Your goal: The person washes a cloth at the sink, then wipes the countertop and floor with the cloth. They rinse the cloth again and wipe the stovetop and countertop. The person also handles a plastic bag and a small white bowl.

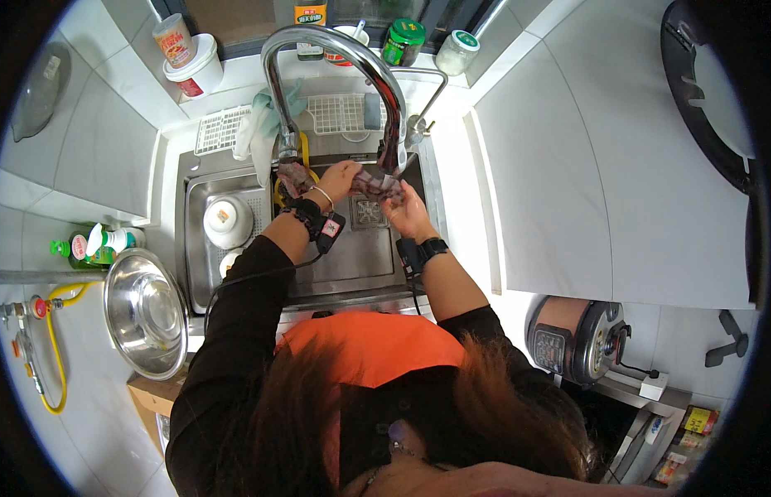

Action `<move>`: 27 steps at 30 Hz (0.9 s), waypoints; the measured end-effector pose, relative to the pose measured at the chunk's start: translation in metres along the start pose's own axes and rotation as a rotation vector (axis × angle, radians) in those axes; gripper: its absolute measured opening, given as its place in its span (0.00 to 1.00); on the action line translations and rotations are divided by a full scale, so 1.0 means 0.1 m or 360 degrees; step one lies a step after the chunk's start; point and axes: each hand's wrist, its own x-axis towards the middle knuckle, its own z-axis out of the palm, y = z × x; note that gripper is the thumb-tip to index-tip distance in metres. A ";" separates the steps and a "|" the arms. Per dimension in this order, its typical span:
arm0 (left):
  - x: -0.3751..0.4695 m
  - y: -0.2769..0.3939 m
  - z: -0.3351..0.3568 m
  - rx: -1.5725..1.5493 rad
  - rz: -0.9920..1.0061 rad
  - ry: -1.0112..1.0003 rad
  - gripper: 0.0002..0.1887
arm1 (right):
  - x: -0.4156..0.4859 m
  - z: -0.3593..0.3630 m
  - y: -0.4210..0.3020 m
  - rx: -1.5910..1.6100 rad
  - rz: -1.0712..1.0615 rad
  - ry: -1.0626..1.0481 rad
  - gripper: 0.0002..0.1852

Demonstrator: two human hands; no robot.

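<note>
A dark reddish piece of raw meat or fish (374, 186) is held between my two hands over the right basin of the steel sink (342, 261). My left hand (338, 180) grips its left end, and my right hand (405, 208) grips its right end from below. The chrome faucet (394, 124) arches above, its spout just over the piece. Another pinkish-brown raw piece (294, 180) lies left of my left hand, beside a yellow-rimmed item (314, 177) that is mostly hidden. Under my hands shows the square drain (368, 212).
White bowls (228, 222) sit in the left basin. Pale rubber gloves (261, 127) hang behind it, near white wire racks (338, 113). A large steel bowl (146, 314) leans at the left. Jars (404, 42) stand on the sill. A rice cooker (575, 340) is at the right.
</note>
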 end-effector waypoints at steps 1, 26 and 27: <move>0.01 0.06 0.08 -0.0708 -0.0252 -0.0181 0.11 | -0.01 -0.02 0.03 0.0200 0.0226 0.0076 0.16; 0.16 -0.20 0.18 0.1762 0.0780 -0.0077 0.12 | 0.08 0.25 0.06 0.0233 0.0403 0.0032 0.21; 0.21 -0.28 0.09 0.1618 0.0651 -0.0200 0.13 | 0.05 0.25 0.00 0.0329 0.0407 0.0017 0.19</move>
